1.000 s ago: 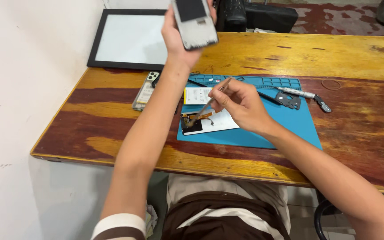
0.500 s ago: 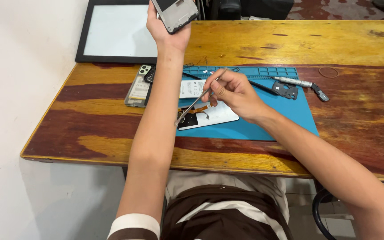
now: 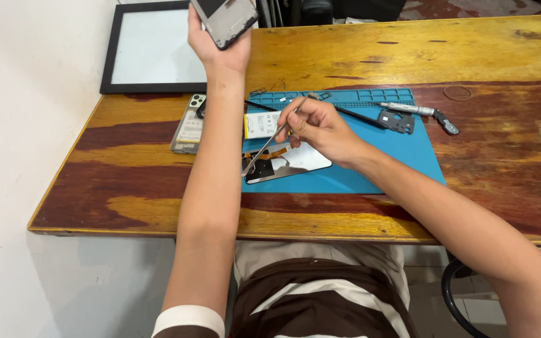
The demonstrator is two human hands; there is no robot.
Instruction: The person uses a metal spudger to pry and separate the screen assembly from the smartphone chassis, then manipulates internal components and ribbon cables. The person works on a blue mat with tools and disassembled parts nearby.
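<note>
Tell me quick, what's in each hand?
Left hand: closed around a phone frame, held up.
Right hand: closed on tweezers, tip at the screen panel.

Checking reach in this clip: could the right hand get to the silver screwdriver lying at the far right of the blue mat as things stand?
Probably yes. The right hand is over the blue mat holding tweezers, and nothing stands between it and the silver screwdriver. It would likely have to put the tweezers down first.
</note>
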